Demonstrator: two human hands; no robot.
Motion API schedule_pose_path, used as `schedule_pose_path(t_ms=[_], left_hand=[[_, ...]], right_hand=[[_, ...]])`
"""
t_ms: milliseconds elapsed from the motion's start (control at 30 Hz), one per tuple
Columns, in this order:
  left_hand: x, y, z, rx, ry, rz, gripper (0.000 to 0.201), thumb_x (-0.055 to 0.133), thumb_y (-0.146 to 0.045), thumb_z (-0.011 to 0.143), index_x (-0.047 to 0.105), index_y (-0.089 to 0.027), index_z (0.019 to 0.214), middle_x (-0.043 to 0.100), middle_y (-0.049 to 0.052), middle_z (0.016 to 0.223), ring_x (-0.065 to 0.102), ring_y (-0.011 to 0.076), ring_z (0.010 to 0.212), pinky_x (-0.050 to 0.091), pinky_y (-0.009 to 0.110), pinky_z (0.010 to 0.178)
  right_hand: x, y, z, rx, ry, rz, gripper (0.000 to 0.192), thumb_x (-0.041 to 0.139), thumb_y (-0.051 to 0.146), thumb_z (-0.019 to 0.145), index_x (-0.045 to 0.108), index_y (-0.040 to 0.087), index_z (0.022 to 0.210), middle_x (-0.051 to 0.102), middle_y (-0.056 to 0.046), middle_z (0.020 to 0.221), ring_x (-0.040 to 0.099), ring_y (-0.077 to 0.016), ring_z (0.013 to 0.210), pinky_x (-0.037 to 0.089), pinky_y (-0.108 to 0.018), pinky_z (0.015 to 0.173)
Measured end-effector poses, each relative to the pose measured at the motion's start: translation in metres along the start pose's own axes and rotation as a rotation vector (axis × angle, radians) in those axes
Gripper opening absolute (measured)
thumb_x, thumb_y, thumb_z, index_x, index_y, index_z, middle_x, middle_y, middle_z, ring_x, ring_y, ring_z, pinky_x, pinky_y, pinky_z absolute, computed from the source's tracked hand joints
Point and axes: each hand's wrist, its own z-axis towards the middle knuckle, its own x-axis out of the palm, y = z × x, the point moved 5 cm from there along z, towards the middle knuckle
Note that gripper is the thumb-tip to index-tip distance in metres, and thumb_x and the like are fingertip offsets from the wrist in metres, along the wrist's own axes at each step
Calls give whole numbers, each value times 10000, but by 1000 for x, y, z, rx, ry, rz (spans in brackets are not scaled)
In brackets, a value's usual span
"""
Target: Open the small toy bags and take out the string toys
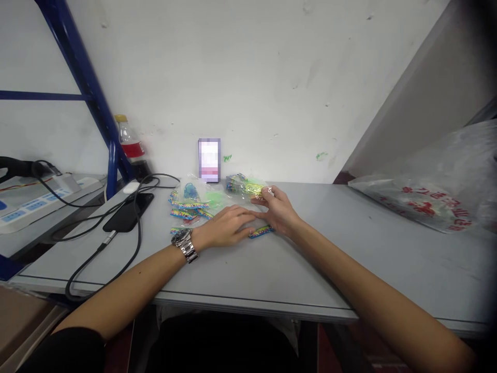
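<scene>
My right hand (280, 211) pinches a clear plastic packet (253, 190) with something yellow-green inside, between thumb and fingers. More packets with blue patterned edges lie just behind it. My left hand (229, 226), with a metal watch (185, 243) on its wrist, lies low over the table with fingers stretched towards the right hand, their tips close together. Beneath the hands, a blue patterned packet edge (261, 231) shows on the table; the hands hide part of it. Left of them is a loose pile of clear packets (189, 205) with colourful dotted edges and blue and green contents.
Against the wall leans a lit phone (209, 160), its screen blurred. A dark phone (129, 212) and black cables (137, 228) lie at left, near a bottle (130, 142), a power strip (31, 207) and a blue rack post (87, 88). A large plastic bag (430, 199) sits at right.
</scene>
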Motion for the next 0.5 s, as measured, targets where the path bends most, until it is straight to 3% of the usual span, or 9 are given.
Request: schedule_pose_path(t_ms=[133, 300, 500], left_hand=[[5, -1, 2, 23, 97, 0, 313, 413, -343, 977, 649, -148, 912, 663, 100, 999, 603, 215, 959, 452, 361, 885], [4, 2, 2, 6, 94, -134, 403, 389, -354, 985, 616, -155, 717, 652, 62, 853, 600, 154, 792, 443, 277, 752], [2, 7, 2, -50, 51, -187, 437, 430, -379, 963, 542, -160, 602, 647, 52, 767, 587, 145, 732, 425, 265, 703]], right_hand=[[3, -1, -1, -5, 61, 45, 217, 570, 346, 887, 450, 229, 749, 554, -16, 918, 571, -183, 986, 595, -401, 741], [3, -3, 3, -48, 138, 64, 288, 648, 421, 815, 445, 228, 749, 535, -4, 931, 551, -181, 962, 567, -408, 771], [-3, 2, 6, -145, 111, -83, 324, 632, 509, 795, 455, 237, 792, 485, 11, 915, 514, -175, 977, 544, -371, 771]])
